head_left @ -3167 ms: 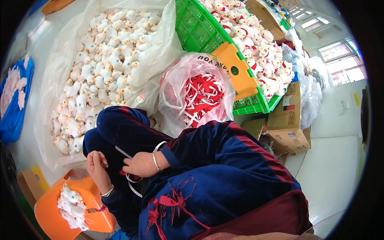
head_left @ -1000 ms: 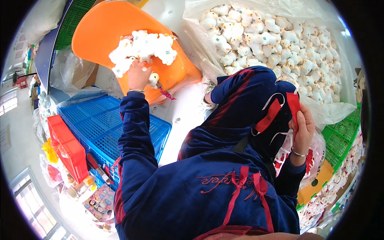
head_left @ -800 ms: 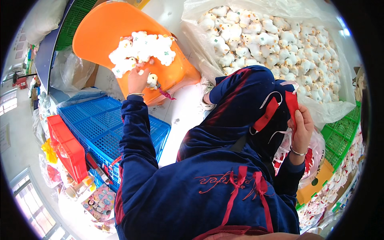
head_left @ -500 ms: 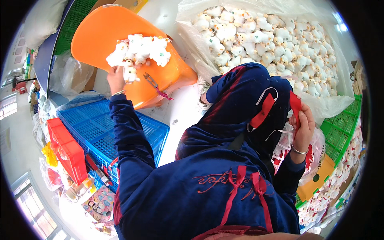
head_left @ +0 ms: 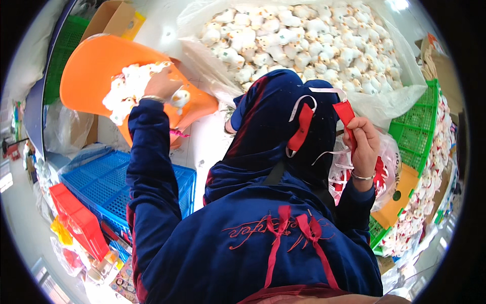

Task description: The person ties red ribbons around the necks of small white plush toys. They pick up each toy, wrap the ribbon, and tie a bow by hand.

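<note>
Orange plastic tub (head_left: 96,71), tilted, sits up and to the left of the dark blue clothed lap (head_left: 273,126); small white plush toys (head_left: 124,88) are heaped inside it. Left hand (head_left: 163,86) reaches over the tub's near rim, fingers curled on one white plush toy (head_left: 180,97) at the edge of the heap. A thin bracelet shows at that wrist.

Right hand (head_left: 363,148), to the right of the lap, pinches a red ribbon tag (head_left: 346,114) between thumb and fingers, held upright; a white cord runs from the tag across the lap. A second red ribbon tag (head_left: 302,127) with a white loop lies on the lap itself. Bracelet on this wrist too.

Behind the right hand, lower right of the lap, a clear plastic bag of red and white ribbons (head_left: 385,172) sits touching an orange flat piece (head_left: 397,195). Beyond the lap, a large clear plastic sheet (head_left: 314,40) holds a wide pile of more white plush toys. Right of the lap, a green plastic crate (head_left: 417,137) also carries plush toys. Left and below the lap, a blue plastic crate (head_left: 109,185), with a red plastic bin (head_left: 78,220) just beside it. A cardboard box (head_left: 114,17) stands past the tub.
</note>
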The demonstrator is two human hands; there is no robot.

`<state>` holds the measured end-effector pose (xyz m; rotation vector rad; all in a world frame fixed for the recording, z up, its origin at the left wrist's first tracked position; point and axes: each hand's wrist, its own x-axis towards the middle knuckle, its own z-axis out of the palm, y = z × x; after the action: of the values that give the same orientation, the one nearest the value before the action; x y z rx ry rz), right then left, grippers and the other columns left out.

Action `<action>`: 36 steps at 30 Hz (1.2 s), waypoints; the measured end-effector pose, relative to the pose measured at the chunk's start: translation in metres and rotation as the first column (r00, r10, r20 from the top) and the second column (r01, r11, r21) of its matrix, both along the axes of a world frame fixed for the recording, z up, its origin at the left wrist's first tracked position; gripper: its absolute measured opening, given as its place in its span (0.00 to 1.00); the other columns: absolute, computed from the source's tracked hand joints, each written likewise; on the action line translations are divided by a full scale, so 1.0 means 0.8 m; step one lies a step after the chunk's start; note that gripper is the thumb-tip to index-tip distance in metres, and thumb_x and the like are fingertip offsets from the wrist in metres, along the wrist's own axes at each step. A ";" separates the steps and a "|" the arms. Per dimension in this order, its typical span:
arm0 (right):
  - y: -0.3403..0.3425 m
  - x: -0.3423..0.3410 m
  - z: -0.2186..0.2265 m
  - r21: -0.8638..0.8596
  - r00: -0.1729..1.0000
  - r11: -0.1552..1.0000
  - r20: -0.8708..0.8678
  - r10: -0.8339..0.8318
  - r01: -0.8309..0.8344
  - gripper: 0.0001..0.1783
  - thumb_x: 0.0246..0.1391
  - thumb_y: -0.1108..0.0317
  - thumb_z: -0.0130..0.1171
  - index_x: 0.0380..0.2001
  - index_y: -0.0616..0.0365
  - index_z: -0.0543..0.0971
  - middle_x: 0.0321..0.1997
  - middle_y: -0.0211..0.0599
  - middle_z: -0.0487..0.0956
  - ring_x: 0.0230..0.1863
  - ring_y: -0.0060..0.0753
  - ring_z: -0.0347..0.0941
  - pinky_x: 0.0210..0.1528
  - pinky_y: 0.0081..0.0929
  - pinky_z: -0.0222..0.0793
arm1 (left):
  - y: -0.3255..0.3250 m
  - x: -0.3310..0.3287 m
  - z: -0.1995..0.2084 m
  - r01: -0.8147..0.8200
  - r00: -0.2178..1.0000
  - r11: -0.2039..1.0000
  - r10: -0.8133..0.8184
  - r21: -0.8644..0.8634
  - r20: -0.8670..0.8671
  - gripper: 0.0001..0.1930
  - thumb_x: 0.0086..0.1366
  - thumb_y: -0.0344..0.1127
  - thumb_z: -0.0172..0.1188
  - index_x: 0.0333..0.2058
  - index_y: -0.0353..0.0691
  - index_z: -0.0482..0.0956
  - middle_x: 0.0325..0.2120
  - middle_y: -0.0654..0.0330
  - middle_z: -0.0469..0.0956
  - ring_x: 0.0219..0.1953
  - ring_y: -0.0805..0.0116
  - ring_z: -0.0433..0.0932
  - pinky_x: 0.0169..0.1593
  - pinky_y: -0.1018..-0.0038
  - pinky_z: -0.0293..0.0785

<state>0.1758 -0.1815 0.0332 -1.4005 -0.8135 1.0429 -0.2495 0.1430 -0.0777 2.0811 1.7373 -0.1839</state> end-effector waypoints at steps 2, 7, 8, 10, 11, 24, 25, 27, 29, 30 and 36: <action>-0.011 0.011 0.002 0.004 1.000 1.000 -0.021 0.006 -0.006 0.11 0.67 0.76 0.45 0.44 0.64 0.78 0.32 0.35 0.78 0.27 0.19 0.67 0.31 0.14 0.61 | -0.009 -0.009 0.010 -0.045 0.999 0.999 0.045 0.009 -0.023 0.41 0.53 0.51 0.67 0.63 0.35 0.72 0.54 0.38 0.79 0.58 0.44 0.78 0.62 0.61 0.72; -0.019 0.017 0.005 0.130 0.989 0.991 -0.141 0.046 -0.028 0.20 0.64 0.79 0.44 0.58 0.66 0.71 0.49 0.51 0.82 0.31 0.30 0.79 0.36 0.22 0.75 | -0.022 -0.053 -0.013 -0.168 0.976 0.978 0.182 -0.123 0.115 0.42 0.53 0.50 0.68 0.66 0.37 0.70 0.55 0.38 0.79 0.58 0.45 0.78 0.63 0.63 0.71; -0.016 0.012 0.005 0.158 0.989 0.987 -0.137 0.051 -0.029 0.21 0.65 0.79 0.45 0.60 0.66 0.69 0.51 0.53 0.82 0.32 0.31 0.80 0.36 0.23 0.77 | -0.021 -0.053 -0.020 -0.126 0.986 0.987 0.135 -0.104 0.093 0.42 0.53 0.50 0.68 0.66 0.39 0.70 0.56 0.38 0.78 0.59 0.45 0.77 0.64 0.63 0.71; -0.014 0.023 -0.008 0.162 0.995 0.983 -0.023 0.097 -0.092 0.20 0.71 0.68 0.51 0.62 0.64 0.68 0.54 0.54 0.81 0.33 0.31 0.81 0.36 0.24 0.78 | -0.013 -0.068 -0.045 -0.126 0.982 0.986 0.140 -0.108 0.127 0.41 0.53 0.50 0.69 0.66 0.45 0.72 0.57 0.39 0.77 0.61 0.44 0.76 0.65 0.63 0.70; -0.011 0.022 -0.007 0.138 0.998 0.989 -0.018 0.066 -0.062 0.18 0.71 0.68 0.51 0.59 0.65 0.70 0.50 0.52 0.83 0.32 0.30 0.81 0.35 0.23 0.77 | -0.012 -0.066 -0.051 -0.141 0.978 0.983 0.157 -0.117 0.140 0.40 0.53 0.49 0.69 0.65 0.45 0.72 0.56 0.39 0.78 0.60 0.44 0.77 0.64 0.63 0.70; -0.030 0.079 -0.015 0.262 0.957 0.924 0.012 -0.291 0.278 0.12 0.73 0.68 0.52 0.47 0.65 0.79 0.38 0.30 0.77 0.36 0.18 0.68 0.41 0.20 0.64 | -0.118 -0.001 0.072 -0.045 0.840 0.987 0.123 -0.157 0.529 0.30 0.55 0.34 0.64 0.59 0.44 0.74 0.53 0.48 0.77 0.52 0.54 0.79 0.58 0.65 0.74; -0.028 0.080 -0.014 0.252 0.931 0.901 0.005 -0.365 0.352 0.13 0.73 0.68 0.52 0.50 0.65 0.79 0.42 0.32 0.79 0.39 0.19 0.71 0.43 0.20 0.66 | -0.139 0.016 0.090 0.080 0.786 0.991 0.002 -0.104 0.618 0.31 0.55 0.32 0.63 0.60 0.43 0.73 0.52 0.51 0.78 0.54 0.56 0.78 0.60 0.66 0.73; -0.023 0.086 -0.016 0.213 0.898 0.881 0.031 -0.439 0.423 0.17 0.73 0.67 0.51 0.57 0.65 0.78 0.53 0.38 0.82 0.48 0.24 0.76 0.52 0.23 0.70 | -0.178 0.063 0.129 0.386 0.685 0.918 -0.217 -0.093 0.696 0.29 0.53 0.33 0.65 0.57 0.44 0.75 0.46 0.50 0.80 0.52 0.56 0.79 0.56 0.65 0.74; -0.005 0.065 -0.006 0.166 0.945 0.948 0.139 -0.296 0.272 0.16 0.73 0.67 0.50 0.55 0.66 0.79 0.52 0.37 0.82 0.47 0.23 0.76 0.52 0.22 0.70 | -0.210 0.112 0.148 0.703 0.527 0.700 -0.395 -0.125 0.753 0.29 0.50 0.33 0.65 0.55 0.44 0.76 0.44 0.48 0.78 0.48 0.51 0.79 0.51 0.61 0.77; 0.004 0.051 -0.001 0.137 0.958 0.971 0.186 -0.217 0.193 0.16 0.73 0.67 0.50 0.54 0.66 0.79 0.52 0.37 0.82 0.47 0.22 0.76 0.51 0.22 0.70 | -0.229 0.136 0.153 0.775 0.421 0.631 -0.488 -0.024 0.764 0.28 0.49 0.33 0.65 0.53 0.47 0.78 0.41 0.45 0.77 0.45 0.47 0.79 0.48 0.59 0.78; 0.018 -0.022 -0.044 -0.198 0.952 0.953 0.159 0.262 -0.229 0.11 0.71 0.67 0.53 0.43 0.61 0.81 0.38 0.25 0.82 0.38 0.13 0.72 0.43 0.15 0.68 | -0.323 0.243 0.074 0.407 0.284 0.828 -0.515 0.385 0.809 0.11 0.52 0.30 0.66 0.37 0.40 0.80 0.49 0.46 0.75 0.49 0.49 0.76 0.54 0.60 0.73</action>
<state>0.1578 -0.1668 -0.0016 -1.5923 -1.0739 1.2137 -0.0548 -0.1155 -0.0187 2.0487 0.4391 0.7733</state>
